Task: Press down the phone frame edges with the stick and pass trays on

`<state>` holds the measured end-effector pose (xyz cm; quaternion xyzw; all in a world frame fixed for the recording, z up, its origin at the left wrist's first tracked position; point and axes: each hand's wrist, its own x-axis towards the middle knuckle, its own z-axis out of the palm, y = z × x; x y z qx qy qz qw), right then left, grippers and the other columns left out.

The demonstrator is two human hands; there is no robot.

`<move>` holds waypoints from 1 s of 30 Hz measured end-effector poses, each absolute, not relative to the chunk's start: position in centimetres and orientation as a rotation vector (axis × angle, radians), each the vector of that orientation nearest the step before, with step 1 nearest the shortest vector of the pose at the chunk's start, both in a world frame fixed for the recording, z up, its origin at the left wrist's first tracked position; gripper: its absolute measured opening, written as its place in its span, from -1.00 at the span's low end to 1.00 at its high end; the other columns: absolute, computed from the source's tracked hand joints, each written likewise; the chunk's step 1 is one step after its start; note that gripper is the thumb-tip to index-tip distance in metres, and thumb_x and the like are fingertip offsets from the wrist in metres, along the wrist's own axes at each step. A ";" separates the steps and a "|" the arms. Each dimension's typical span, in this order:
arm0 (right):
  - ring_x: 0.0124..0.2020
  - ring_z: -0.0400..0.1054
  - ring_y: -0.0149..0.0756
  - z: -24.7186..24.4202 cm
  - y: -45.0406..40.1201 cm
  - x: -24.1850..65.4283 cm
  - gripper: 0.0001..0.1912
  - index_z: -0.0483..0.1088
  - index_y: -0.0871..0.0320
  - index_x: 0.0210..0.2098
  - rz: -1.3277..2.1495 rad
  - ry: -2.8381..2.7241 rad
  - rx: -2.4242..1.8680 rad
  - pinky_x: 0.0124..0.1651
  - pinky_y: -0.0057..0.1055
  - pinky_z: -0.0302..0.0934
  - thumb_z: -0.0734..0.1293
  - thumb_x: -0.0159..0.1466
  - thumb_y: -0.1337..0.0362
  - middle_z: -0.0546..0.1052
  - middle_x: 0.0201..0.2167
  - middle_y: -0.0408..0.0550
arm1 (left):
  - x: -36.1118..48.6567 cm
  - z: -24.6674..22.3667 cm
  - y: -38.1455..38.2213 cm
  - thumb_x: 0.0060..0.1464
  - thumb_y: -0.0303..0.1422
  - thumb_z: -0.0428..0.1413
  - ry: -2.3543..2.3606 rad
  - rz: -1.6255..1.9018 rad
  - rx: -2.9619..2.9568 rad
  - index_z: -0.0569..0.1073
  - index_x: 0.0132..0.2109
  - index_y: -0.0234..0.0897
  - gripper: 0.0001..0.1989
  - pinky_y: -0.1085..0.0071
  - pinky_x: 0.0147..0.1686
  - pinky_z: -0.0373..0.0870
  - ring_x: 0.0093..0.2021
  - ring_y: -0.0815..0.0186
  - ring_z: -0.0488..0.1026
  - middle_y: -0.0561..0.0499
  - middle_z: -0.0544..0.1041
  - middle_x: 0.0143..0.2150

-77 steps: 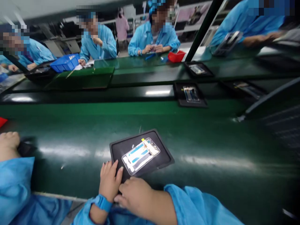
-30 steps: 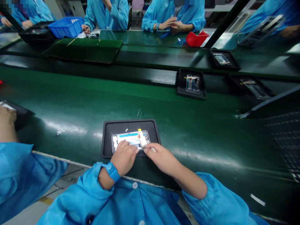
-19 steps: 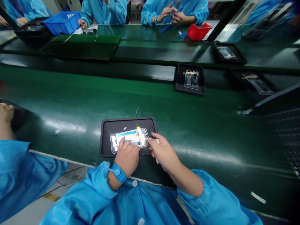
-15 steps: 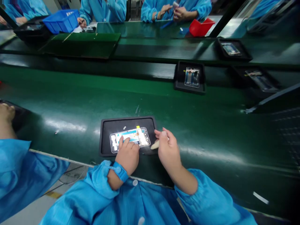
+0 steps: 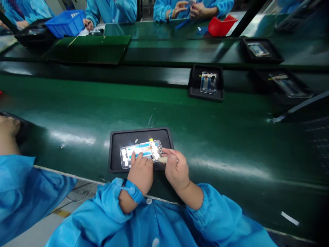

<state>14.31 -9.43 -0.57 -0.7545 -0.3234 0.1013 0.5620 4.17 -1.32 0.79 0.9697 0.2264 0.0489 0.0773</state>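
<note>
An opened phone (image 5: 124, 158) lies face down in a shallow black tray (image 5: 116, 135), its inner parts showing and a yellow tab at its upper edge. My left hand (image 5: 141, 175) rests on the phone's near side, fingers stretched out over it. Closed around a pale, blunt-tipped stick (image 5: 162, 160), my right hand (image 5: 178, 171) is at the phone's right end. The stick's tip meets the phone's lower right corner area, though whether it touches cannot be made out. A small white scrap (image 5: 136, 140) sits in the tray behind the phone.
Farther back, another black tray (image 5: 193, 90) holds an opened phone, with more such trays (image 5: 277, 58) to the right. A metal bar (image 5: 295, 108) juts in at right. A co-worker's hand (image 5: 9, 128) is at left; others work across the bench near blue (image 5: 65, 25) and red bins (image 5: 218, 27).
My right hand has moved left with the stick, bringing its tip from beside the phone to over the phone's right end. My left hand stays on the phone.
</note>
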 end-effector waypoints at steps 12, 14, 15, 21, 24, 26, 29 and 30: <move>-0.41 0.40 -0.31 0.5 -8.6 14.7 -0.76 0.33 0.16 -0.37 -0.042 -0.956 -1.862 -0.34 -0.39 0.31 0.07 0.24 0.29 0.50 -0.47 -0.03 | 4.2 0.7 -1.4 0.01 -0.53 -0.04 0.695 0.157 2.874 0.43 -0.27 -0.34 -0.83 0.00 0.07 0.04 -0.05 0.12 0.29 -0.07 0.46 -0.33; -0.43 0.40 -0.33 0.3 -8.8 14.7 -0.76 0.32 0.15 -0.39 -0.078 -0.876 -1.850 -0.35 -0.39 0.31 0.06 0.24 0.29 0.50 -0.48 -0.03 | 4.3 0.7 -1.5 0.02 -0.52 -0.04 0.702 0.159 2.871 0.43 -0.27 -0.33 -0.83 -0.01 0.07 0.04 -0.05 0.13 0.29 -0.06 0.46 -0.34; -0.43 0.40 -0.33 0.2 -8.9 14.7 -0.76 0.32 0.15 -0.39 -0.082 -0.872 -1.836 -0.35 -0.39 0.31 0.05 0.24 0.29 0.49 -0.49 -0.03 | 4.3 0.7 -1.5 0.02 -0.52 -0.05 0.706 0.158 2.868 0.42 -0.28 -0.32 -0.83 0.00 0.07 0.04 -0.05 0.13 0.29 -0.06 0.45 -0.35; -0.39 0.39 -0.34 -0.3 -9.1 14.8 -0.79 0.32 0.14 -0.36 -0.024 -0.937 -1.814 -0.32 -0.37 0.30 0.08 0.23 0.33 0.49 -0.45 -0.05 | 4.3 0.7 -1.5 0.01 -0.53 -0.04 0.701 0.145 2.854 0.42 -0.27 -0.33 -0.83 0.00 0.07 0.04 -0.05 0.13 0.28 -0.06 0.45 -0.36; -0.38 0.38 -0.33 -0.5 -9.2 14.8 -0.79 0.32 0.14 -0.35 -0.008 -0.954 -1.810 -0.31 -0.34 0.29 0.08 0.22 0.32 0.49 -0.44 -0.05 | 4.3 0.7 -1.6 0.02 -0.52 -0.04 0.699 0.166 2.848 0.42 -0.27 -0.33 -0.83 0.00 0.06 0.05 -0.05 0.12 0.28 -0.06 0.45 -0.36; -0.38 0.39 -0.31 -0.8 -9.3 14.7 -0.79 0.32 0.15 -0.35 -0.004 -0.928 -1.815 -0.30 -0.31 0.29 0.07 0.22 0.31 0.49 -0.44 -0.04 | 4.3 0.6 -1.6 0.02 -0.52 -0.04 0.696 0.180 2.848 0.43 -0.27 -0.33 -0.83 0.00 0.06 0.05 -0.05 0.12 0.28 -0.06 0.45 -0.36; -0.38 0.39 -0.29 -1.1 -9.5 14.6 -0.79 0.30 0.14 -0.34 -0.023 -0.838 -1.826 -0.29 -0.27 0.29 0.06 0.23 0.31 0.49 -0.45 -0.04 | 4.2 0.5 -1.7 0.03 -0.51 -0.05 0.702 0.198 2.844 0.43 -0.27 -0.33 -0.83 0.00 0.06 0.06 -0.06 0.12 0.29 -0.06 0.46 -0.36; -0.38 0.39 -0.29 -1.1 -9.5 14.6 -0.80 0.30 0.15 -0.34 -0.031 -0.826 -1.829 -0.28 -0.26 0.28 0.06 0.23 0.31 0.49 -0.46 -0.05 | 4.3 0.5 -1.7 0.03 -0.51 -0.04 0.704 0.203 2.842 0.43 -0.28 -0.33 -0.83 0.00 0.06 0.06 -0.06 0.13 0.29 -0.05 0.46 -0.36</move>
